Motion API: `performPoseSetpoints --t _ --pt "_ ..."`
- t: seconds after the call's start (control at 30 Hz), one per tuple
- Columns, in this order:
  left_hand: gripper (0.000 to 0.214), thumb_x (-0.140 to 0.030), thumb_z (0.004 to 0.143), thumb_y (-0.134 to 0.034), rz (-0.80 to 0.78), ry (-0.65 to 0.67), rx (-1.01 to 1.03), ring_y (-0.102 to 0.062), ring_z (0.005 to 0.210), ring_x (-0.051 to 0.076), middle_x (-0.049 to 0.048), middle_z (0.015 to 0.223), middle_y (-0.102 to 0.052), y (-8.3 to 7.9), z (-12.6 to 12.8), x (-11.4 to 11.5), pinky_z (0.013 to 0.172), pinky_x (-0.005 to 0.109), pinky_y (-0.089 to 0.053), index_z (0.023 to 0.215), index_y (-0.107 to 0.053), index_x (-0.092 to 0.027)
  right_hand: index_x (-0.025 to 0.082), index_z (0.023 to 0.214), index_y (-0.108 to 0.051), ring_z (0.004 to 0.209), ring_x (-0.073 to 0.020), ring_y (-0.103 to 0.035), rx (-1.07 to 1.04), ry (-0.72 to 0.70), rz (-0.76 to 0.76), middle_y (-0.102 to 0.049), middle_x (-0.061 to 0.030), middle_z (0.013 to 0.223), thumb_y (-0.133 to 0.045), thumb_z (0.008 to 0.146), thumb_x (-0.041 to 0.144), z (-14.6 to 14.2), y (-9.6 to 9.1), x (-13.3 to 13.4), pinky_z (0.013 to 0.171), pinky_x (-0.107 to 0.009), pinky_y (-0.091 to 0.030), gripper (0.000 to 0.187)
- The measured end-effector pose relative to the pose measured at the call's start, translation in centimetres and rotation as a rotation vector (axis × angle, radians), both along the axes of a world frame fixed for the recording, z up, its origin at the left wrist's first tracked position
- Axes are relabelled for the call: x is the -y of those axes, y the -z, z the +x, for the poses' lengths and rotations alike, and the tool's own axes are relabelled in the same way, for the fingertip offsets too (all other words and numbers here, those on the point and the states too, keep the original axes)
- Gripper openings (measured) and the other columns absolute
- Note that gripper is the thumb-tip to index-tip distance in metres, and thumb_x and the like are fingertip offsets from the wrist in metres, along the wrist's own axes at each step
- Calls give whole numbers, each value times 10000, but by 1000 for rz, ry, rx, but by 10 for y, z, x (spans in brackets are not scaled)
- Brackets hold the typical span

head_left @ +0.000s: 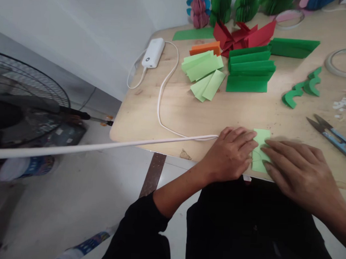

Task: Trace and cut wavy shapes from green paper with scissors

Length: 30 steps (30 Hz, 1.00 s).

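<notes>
A small light green paper strip [261, 148] lies upright in my view near the table's front edge, with thin curved lines drawn on its lower part. My left hand [229, 153] rests on the table with its fingertips on the strip's left edge. From the right, my right hand [303, 169] reaches in with fingers stretched out, their tips touching the strip's right side. Both palms face down. Blue-handled thread snips [333, 138] lie to the right of my right hand.
Beyond my hands sit light green strips [203, 66], folded green paper [246, 77], red paper [244, 35], orange paper [205, 48] and wavy green cutouts [302, 87]. Tape rolls [330, 67] lie right. A white cable [160, 94] crosses the left side; a fan [28, 96] stands beside the table.
</notes>
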<state>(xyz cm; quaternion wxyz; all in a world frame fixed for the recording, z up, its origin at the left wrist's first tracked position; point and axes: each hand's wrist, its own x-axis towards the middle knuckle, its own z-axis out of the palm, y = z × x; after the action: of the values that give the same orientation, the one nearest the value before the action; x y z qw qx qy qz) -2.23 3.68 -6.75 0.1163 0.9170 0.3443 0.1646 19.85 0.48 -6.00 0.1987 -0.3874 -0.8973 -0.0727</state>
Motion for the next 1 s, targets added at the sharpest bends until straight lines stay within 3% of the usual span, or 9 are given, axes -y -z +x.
performPoseSetpoints --t 0.63,1.0 --pt "380 -281 960 -390 33 9 18 -409 1347 280 102 1441 -530 -1 0 0 1153 470 -283 1241 -580 -109 91 1152 -639 1051 -346 -629 -4 -10 2 -704 -200 1158 -630 859 198 1 3 0 824 -454 -439 312" --pt "410 -374 977 -400 62 11 -10 -417 1342 287 116 1435 -533 0 1 1 1139 481 -296 1234 -591 -117 92 1166 -637 1064 -334 -622 -26 -16 -1 -704 -196 1165 -610 862 200 3 6 0 844 -447 -431 323"
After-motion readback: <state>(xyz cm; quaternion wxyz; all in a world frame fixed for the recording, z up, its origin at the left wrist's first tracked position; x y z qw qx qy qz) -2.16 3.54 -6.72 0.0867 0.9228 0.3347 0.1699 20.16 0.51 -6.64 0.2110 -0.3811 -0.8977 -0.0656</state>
